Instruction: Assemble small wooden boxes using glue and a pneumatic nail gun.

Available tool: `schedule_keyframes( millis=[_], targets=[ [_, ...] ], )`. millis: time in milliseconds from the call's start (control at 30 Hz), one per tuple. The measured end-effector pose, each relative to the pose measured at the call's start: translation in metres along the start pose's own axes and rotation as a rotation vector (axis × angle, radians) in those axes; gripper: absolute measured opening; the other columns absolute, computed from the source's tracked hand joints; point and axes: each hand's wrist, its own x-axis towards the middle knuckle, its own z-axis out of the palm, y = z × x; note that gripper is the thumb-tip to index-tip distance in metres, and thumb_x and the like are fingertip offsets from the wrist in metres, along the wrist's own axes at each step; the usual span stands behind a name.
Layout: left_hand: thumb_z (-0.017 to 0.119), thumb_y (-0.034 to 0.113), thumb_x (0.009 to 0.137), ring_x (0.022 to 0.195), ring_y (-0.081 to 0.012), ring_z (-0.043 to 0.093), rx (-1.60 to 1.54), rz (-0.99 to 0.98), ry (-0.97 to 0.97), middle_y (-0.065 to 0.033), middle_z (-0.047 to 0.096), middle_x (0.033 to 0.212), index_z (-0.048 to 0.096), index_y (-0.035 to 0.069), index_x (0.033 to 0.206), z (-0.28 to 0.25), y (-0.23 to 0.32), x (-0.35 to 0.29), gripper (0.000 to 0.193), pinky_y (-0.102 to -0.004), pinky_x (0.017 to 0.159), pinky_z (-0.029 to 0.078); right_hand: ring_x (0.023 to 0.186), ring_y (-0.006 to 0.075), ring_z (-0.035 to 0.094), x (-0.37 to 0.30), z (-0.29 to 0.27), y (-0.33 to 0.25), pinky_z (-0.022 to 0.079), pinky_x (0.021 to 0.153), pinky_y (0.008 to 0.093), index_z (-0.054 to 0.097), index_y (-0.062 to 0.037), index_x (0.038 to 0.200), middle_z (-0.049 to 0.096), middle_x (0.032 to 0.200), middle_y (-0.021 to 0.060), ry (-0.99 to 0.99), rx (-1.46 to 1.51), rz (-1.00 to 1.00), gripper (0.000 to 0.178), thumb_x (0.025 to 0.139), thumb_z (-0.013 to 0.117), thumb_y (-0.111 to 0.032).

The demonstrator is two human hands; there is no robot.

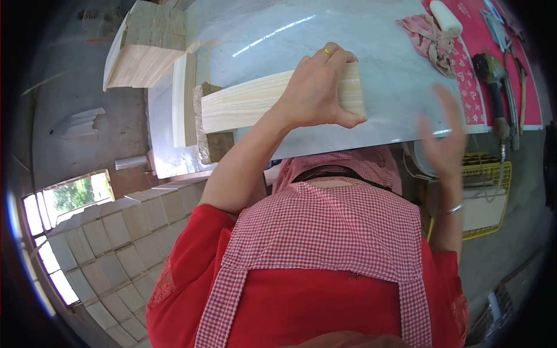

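Observation:
My left hand [316,87], with a ring on one finger, spans a pale wooden board [246,101] near its right end. Its thumb is at the near edge and its fingers reach over to the far edge. The board's left end meets a worn wooden block [214,148] on the table [394,104]. My right hand [444,139], blurred by motion, is over the table's near edge, right of the board. Its thumb and fingers are apart, and nothing shows between them.
Stacked boards [148,43] stand at the table's far left, beside another board [184,101]. A crumpled cloth [429,43], a white roll [447,17] and a power tool [494,87] lie at the right. Below is a yellow basket [505,191]. Piled wooden blocks [116,240] fill the lower left.

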Motion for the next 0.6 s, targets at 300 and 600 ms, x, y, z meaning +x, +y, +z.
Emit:
schedule_keyframes(
  millis=[300, 600],
  targets=[
    [0.085, 0.038, 0.053, 0.096, -0.033, 0.06, 0.016, 0.018, 0.092, -0.0137, 0.058, 0.111, 0.056, 0.002, 0.115, 0.003, -0.004, -0.004, 0.078, -0.0429, 0.082, 0.048, 0.113, 0.0404, 0.058, 0.043, -0.083, 0.142, 0.047, 0.095, 0.0474, 0.052, 0.0013, 0.132, 0.06, 0.121, 0.0249, 0.026, -0.993, 0.248, 0.063, 0.084, 0.075, -0.033],
    [0.084, 0.039, 0.055, 0.101, -0.0301, 0.059, 0.006, 0.019, 0.081, -0.0121, 0.058, 0.11, 0.056, 0.002, 0.117, 0.009, -0.006, -0.005, 0.078, -0.0413, 0.084, 0.046, 0.082, 0.0333, 0.069, 0.076, -0.116, 0.19, 0.053, 0.075, 0.0441, 0.06, 0.0053, 0.112, 0.069, 0.094, 0.024, -0.104, -0.756, 0.29, 0.046, 0.082, 0.073, -0.026]
  ],
)
